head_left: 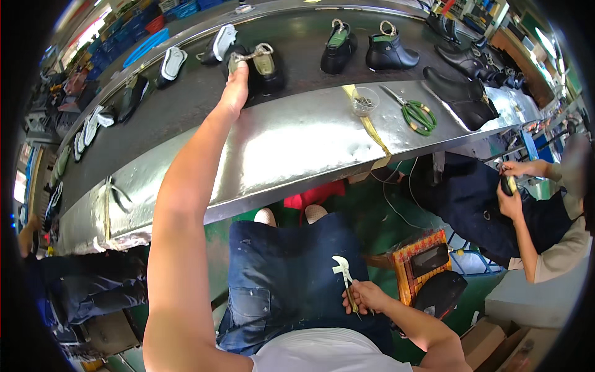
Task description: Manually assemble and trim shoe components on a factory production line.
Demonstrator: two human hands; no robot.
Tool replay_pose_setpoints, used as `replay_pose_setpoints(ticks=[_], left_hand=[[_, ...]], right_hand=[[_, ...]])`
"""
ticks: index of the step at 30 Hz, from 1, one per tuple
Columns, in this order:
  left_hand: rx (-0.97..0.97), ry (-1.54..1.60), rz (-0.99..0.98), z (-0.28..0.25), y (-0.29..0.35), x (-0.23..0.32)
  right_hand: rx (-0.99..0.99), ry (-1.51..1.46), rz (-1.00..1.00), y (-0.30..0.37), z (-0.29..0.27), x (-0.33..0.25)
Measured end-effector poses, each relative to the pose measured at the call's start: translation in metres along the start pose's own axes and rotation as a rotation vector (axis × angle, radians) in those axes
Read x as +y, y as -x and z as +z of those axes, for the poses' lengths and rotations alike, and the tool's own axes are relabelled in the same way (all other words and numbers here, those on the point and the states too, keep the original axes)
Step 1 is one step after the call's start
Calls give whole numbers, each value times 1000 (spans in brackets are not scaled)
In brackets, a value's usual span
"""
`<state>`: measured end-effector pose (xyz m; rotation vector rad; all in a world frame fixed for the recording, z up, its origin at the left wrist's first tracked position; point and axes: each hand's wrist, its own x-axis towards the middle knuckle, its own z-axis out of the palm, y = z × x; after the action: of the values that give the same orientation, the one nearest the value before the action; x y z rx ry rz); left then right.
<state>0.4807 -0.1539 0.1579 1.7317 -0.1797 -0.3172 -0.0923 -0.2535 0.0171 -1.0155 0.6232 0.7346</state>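
My left arm stretches across the metal ledge to the dark belt. There my left hand (235, 87) is closed on the top of a black ankle boot (229, 54), thumb uppermost; its other fingers are mostly hidden. Right beside it stands another black boot (269, 75) with an olive-green lining and a cord loop at its top. Low over my lap, my right hand (367, 297) is wrapped round the handles of metal lasting pincers (343, 271), their head pointing away from me. Two more black boots (338, 53) (392, 53) stand upright farther right.
On the metal ledge (291, 133) are a clear plastic cup (364, 101) of small bits, green-handled scissors (418, 118) and a boot lying on its side (460, 98). Shoes line the belt (186, 84) leftward. A co-worker at right handles a shoe (509, 185); another sits at left.
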Motion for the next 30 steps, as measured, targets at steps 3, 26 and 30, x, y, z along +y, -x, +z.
replay_pose_setpoints(ticks=[3,26,30], left_hand=[[97,-27,157,11,-10,-1],[0,-455,-220,-154,521,-201],[59,-530,-242,-162,583,-218]], right_hand=[[-4,-44,13,0,-5,-6],[31,-260,-730,-27,66,-197],[131,205,-695,-15,60,-110]])
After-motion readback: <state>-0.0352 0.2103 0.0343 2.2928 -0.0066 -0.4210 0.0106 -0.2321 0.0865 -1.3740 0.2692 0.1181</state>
